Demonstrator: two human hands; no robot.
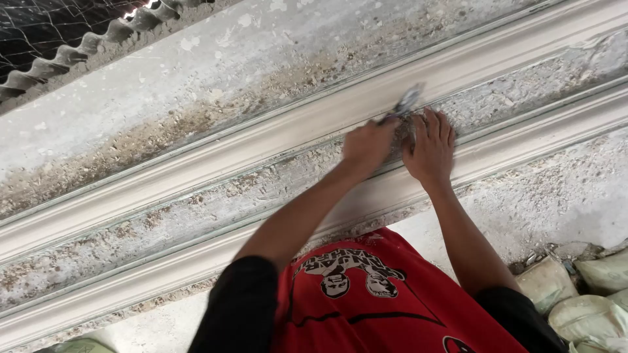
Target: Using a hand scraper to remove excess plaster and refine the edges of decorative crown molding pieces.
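Head view: sacks (589, 294) bulging, contents hidden.

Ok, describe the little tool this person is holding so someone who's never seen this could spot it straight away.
Find the long pale moulded strips running slantwise across the rough grey surface, then follow the two bare arms up to where the hands meet. The left hand grips a small scraper-like tool, its blade poking out above the knuckles beside the flat right hand. It is the only greyish, metallic-looking thing there.

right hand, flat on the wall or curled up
Flat: the right hand lies palm-down, fingers spread, on the rough strip between two mouldings. The left hand is closed on a tool.
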